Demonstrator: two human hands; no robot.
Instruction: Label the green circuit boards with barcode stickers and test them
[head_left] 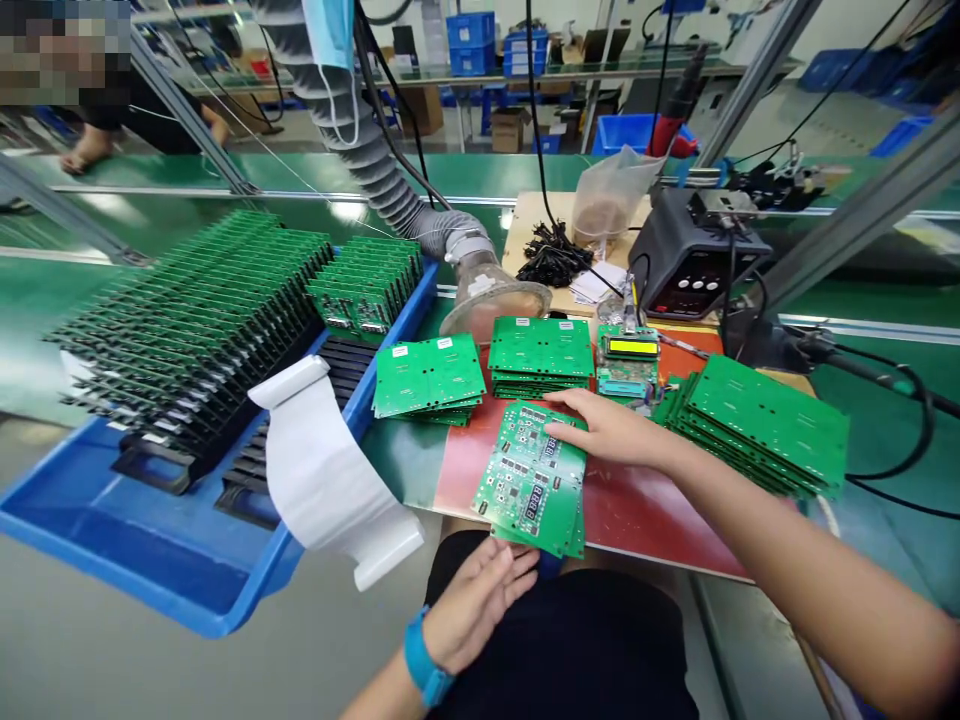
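Observation:
My right hand (604, 425) grips the upper right part of a few green circuit boards (517, 475), one finger along the far edge and another digit over the face. The top board shows two digit displays and small buttons. Its lower end reaches over the near edge of the red mat (637, 510). Just below that end is my left hand (480, 590), palm turned up and fingers stretched out; whether the fingertips touch the boards is hard to tell. Behind them lie two board stacks, a left one (429, 375) and a middle one (540, 350).
At left, a blue tray (225, 605) holds racks of upright boards (202, 290) and a white sheet roll (322, 470). A fume hose (495, 290), a tester with yellow display (630, 350), a soldering station (697, 260) and another board stack (772, 420) surround the workspace. A person sits across.

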